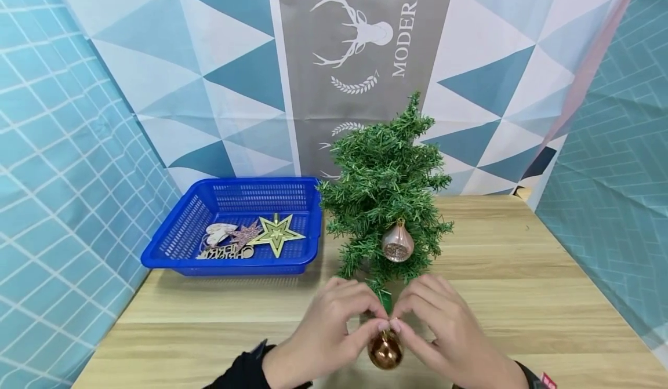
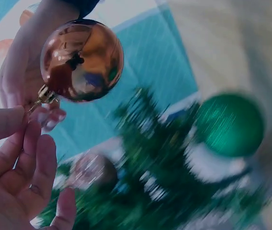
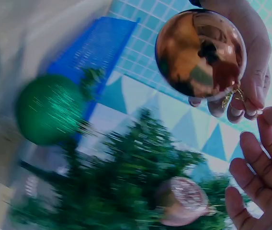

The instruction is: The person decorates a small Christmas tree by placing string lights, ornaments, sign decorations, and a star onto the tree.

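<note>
A shiny copper Christmas ball [image 1: 385,351] hangs by a thin gold string [image 3: 240,96] in front of a small artificial Christmas tree [image 1: 383,174]. My left hand [image 1: 334,325] pinches the string between thumb and forefinger above the ball's gold cap [image 2: 45,93]. Fingertip to fingertip with it, my right hand [image 1: 451,328] pinches the same string. On the tree's front hangs a pink ornament [image 1: 398,245] with a glittery hollow. A green ball [image 2: 229,124] hangs low on the tree, mostly hidden behind the hands in the head view.
Left of the tree, a blue plastic basket [image 1: 172,250] stands on the wooden table [image 1: 522,261]. Inside are a gold star [image 1: 276,234], a pink glitter star [image 1: 245,235], a white heart [image 1: 219,232] and wooden lettering [image 1: 227,253]. Patterned cloth [image 1: 235,58] hangs behind.
</note>
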Demonstrator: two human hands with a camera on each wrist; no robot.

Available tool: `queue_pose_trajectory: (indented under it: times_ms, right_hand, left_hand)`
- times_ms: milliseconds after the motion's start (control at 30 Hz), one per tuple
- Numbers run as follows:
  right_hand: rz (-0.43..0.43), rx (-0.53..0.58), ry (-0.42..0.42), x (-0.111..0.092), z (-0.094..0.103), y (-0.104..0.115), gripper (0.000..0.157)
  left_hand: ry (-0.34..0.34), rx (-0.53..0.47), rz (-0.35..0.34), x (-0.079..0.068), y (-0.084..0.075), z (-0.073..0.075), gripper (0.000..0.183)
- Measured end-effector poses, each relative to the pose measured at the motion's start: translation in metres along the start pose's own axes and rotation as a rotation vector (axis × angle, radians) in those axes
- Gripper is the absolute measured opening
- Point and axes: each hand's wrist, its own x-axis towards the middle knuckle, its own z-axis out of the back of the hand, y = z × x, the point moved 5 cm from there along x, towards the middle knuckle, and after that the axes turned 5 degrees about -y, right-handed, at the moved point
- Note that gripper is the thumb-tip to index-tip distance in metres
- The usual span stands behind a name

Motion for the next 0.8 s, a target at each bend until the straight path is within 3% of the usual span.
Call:
queue_pose_trajectory:
  times_ms: [200, 400, 600, 800]
  right_hand:
    - [-0.033, -0.093, 0.03, 0.041, 0.01, -0.006, 0.024]
    - [-0.075, -0.171, -0.015, 0.085, 0.022, -0.019, 0.011]
    - [-0.124, -0.296, -0.071, 0.108, 0.034, -0.03, 0.005]
    - [-0.23, -0.372, -0.101, 0.116, 0.039, -0.041, 0.005]
  left_hand:
    - [-0.045, 0.039, -0.012, 0.035, 0.002, 0.035, 0.006]
    - [-0.087, 0.122, -0.018, 0.076, 0.01, 0.061, 0.006]
    - [-0.117, 0.265, -0.034, 0.11, 0.017, 0.071, 0.005]
    - [-0.082, 0.459, 0.021, 0.134, 0.023, 0.07, 0.006]
